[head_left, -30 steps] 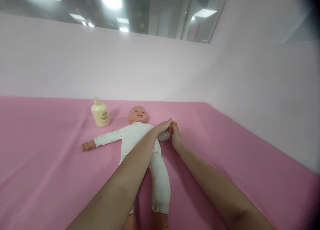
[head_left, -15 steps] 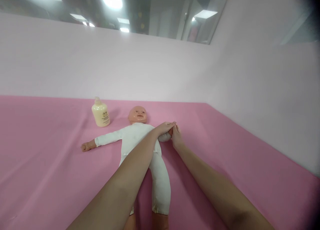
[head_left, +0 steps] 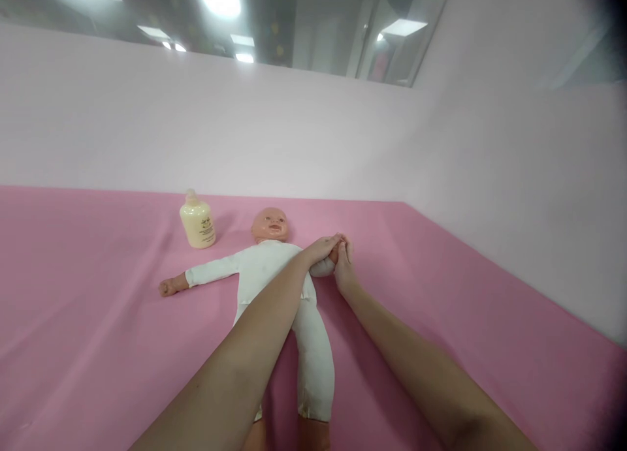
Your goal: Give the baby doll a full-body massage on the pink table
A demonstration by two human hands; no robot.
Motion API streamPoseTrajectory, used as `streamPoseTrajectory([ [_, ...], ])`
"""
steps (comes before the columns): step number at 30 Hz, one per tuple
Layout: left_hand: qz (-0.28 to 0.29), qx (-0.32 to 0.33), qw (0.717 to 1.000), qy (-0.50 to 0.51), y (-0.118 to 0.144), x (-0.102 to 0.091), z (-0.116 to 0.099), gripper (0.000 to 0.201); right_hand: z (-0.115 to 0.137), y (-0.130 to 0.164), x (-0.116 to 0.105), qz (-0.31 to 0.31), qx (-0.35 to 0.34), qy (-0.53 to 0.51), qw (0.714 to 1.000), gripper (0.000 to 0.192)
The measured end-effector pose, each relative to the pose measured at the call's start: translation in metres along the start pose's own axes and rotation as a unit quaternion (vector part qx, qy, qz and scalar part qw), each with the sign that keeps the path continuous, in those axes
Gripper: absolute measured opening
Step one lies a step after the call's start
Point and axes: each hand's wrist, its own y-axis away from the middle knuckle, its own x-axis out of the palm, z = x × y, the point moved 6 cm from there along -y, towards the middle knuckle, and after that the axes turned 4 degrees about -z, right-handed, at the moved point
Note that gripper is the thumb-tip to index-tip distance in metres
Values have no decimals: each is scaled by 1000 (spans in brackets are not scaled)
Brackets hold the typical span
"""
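Observation:
A baby doll (head_left: pixel 269 265) with a white cloth body lies on its back, its head toward the wall. My left hand (head_left: pixel 322 247) reaches across the doll's torso and closes around the doll's hand on the right side. From the right, my right hand (head_left: pixel 345 268) wraps the same doll hand, its fingertips meeting those of my left. Most of that doll hand (head_left: pixel 334 255) is covered by my fingers. The doll's other arm (head_left: pixel 210 273) stretches out to the left, away from both my hands. My left forearm hides part of its lower body and one leg.
A cream-coloured pump bottle (head_left: pixel 198 224) stands upright left of the doll's head. Pink covering (head_left: pixel 98 346) with soft creases spreads over the surface. A pale wall (head_left: pixel 220 124) rises behind, with a window above it, and another wall borders the right.
My fingers have shifted slightly around the doll's hand, and more of it shows between them. The doll's body and the bottle stay in place.

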Motion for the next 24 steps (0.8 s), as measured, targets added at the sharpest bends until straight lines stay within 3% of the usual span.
streamPoseTrajectory([
  [4,-34,-21,999,28,-4,-4,6,60,2,1,6,40,-27,-43,998,55],
  [8,-47,-22,998,37,-4,-5,5,61,0,2,9,59,-6,-50,997,41],
  [16,-8,-40,999,13,4,0,-1,58,6,3,6,-5,-1,-41,999,38],
  [24,12,-23,1000,-11,8,4,-7,40,6,4,4,-26,35,-37,998,36],
])
